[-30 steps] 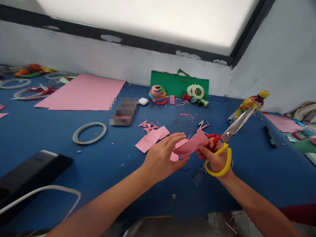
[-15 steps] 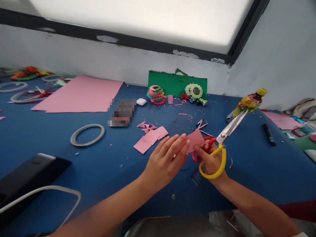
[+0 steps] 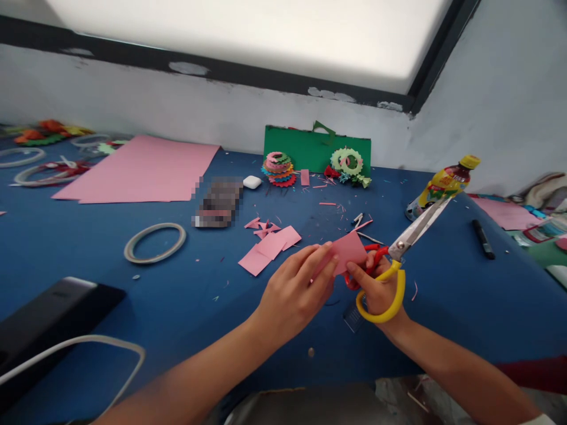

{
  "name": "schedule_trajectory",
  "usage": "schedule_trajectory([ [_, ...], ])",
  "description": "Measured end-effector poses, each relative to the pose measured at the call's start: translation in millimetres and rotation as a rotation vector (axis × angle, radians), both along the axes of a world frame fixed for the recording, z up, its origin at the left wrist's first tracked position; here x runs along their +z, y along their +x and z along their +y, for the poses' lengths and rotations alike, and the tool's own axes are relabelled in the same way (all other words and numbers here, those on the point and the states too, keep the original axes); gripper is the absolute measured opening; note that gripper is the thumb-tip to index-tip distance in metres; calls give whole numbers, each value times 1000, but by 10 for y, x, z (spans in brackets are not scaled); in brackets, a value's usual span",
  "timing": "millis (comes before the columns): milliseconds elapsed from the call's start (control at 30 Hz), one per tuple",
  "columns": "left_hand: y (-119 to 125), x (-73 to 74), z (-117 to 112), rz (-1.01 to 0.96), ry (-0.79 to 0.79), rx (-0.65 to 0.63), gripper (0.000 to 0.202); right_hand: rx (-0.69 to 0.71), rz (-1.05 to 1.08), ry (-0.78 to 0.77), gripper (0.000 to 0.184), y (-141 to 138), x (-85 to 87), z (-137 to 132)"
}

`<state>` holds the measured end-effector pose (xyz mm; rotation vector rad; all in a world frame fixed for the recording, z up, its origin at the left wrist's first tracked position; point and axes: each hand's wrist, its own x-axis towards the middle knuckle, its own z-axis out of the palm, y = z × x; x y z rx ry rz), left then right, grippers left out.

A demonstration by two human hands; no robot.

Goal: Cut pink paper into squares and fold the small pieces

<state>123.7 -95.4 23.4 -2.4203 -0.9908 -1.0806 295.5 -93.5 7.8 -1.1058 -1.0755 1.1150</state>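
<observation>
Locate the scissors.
Head view, right of centre: the scissors are in the right grip, beside the held pink paper, blades pointing toward the yellow-capped bottle.

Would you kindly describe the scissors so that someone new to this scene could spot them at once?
Over the blue table, right of centre, find the person's right hand. It holds the scissors, metal blades pointing away toward the yellow-capped bottle. Red and yellow handles set them apart from the pink paper held beside them.
</observation>
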Motion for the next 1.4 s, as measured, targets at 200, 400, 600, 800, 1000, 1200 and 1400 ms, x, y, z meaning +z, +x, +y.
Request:
schedule_trajectory([
  [200,4,-11,-5,-35,-39,-12,43,6,-3,11,41,-10,15,-8],
  [400,41,20,-22,-517,-392,-68,69,-71,42,40,43,48,63,30],
  [600,86,26,-63,-908,-620,-225,35,-124,137,62,43,108,87,60],
  [800,97,-15,-81,-662,-578,-316,20,-124,222,9,42,69,77,54],
  [1000,72,28,-33,-807,-797,-210,20,-33,124,-1,42,39,11,28],
  [1200,-73,125,89,-992,-692,-6,16,304,45,-7,51,99,-41,62],
  [1400,-211,195,233,-1310,-550,23,15,409,-219,-258,52,114,-82,37],
])
